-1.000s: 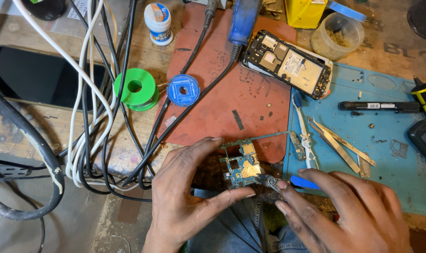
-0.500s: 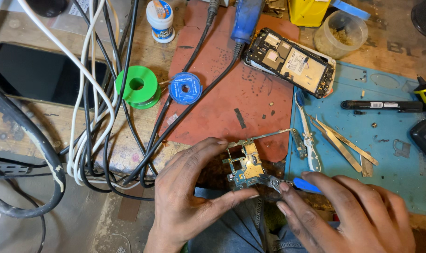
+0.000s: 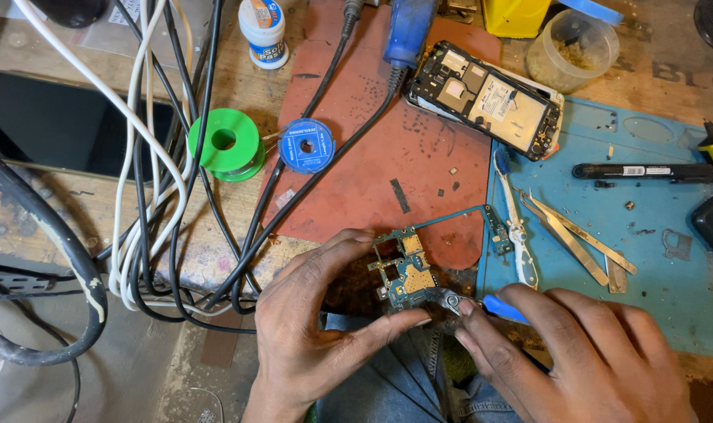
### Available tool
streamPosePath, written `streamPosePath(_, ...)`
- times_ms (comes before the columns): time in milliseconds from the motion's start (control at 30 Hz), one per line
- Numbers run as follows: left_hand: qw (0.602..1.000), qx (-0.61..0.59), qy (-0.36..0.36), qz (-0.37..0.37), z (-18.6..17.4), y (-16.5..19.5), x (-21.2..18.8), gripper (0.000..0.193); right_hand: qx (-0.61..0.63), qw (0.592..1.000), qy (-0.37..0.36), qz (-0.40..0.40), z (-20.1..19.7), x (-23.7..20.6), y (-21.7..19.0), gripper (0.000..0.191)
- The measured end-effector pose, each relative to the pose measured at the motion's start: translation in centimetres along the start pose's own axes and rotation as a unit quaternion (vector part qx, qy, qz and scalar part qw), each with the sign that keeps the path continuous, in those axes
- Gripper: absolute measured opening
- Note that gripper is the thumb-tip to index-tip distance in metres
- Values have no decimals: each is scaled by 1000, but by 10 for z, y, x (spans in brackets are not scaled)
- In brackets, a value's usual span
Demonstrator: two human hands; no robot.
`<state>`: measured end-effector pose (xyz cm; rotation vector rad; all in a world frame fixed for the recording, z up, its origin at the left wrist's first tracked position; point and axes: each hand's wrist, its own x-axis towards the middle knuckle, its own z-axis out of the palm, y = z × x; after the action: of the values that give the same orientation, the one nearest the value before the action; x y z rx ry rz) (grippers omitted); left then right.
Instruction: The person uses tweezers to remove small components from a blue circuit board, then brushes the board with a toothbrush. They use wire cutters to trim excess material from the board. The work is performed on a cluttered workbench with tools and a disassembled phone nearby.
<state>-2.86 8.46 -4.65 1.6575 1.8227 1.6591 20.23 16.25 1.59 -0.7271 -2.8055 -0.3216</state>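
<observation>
Green and gold, the little circuit board (image 3: 403, 272) sits at the near edge of the red mat (image 3: 372, 157), and I will use that mat as my marker for everything. My left hand (image 3: 313, 329) is curled around the board: the first finger lies along its top left corner and the thumb presses under its bottom edge, so the board is pinched between them. A thin flat strip runs from the board up and to the right, over the near right corner of the mat.

My right hand (image 3: 576, 352) is below the mat's right corner. It is closed around small pliers with blue handles (image 3: 470, 301). The metal tips touch the lower right corner of the board. I cannot tell if the tips are biting something.

On the far right part of the mat lies an opened phone (image 3: 486, 98) with its insides showing. Just left of the mat are a green spool (image 3: 225, 145) and a blue spool (image 3: 306, 146), side by side; the blue one overlaps the mat's edge. Farther left is a dark phone (image 3: 59, 125), lying flat under a bunch of white and black cables (image 3: 161, 196). Right of the mat is a blue mat (image 3: 670, 274) with metal tweezers (image 3: 576, 235), a small brush (image 3: 517, 227) and a black pen-shaped tool (image 3: 638, 170). A white jar (image 3: 264, 33) stands beyond the mat's far left corner.
</observation>
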Motion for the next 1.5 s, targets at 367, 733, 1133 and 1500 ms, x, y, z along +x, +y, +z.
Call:
streamPosePath(367,1000,-14,1,10,-1,0,1,68,23,1000,3,6,2,-3,0,35)
streamPosePath(733,999,-48,14,18,-1,-1,-1,66,210,944,111,228,13,-14,-6,36)
streamPosePath(1133,995,-50,75,41,5,-4,-9,69,505,693,175,484,43,1,-59,26)
streamPosePath(1500,835,-491,17,-247,-15,7,-1,86,509,728,133,440,38,17,-59,26)
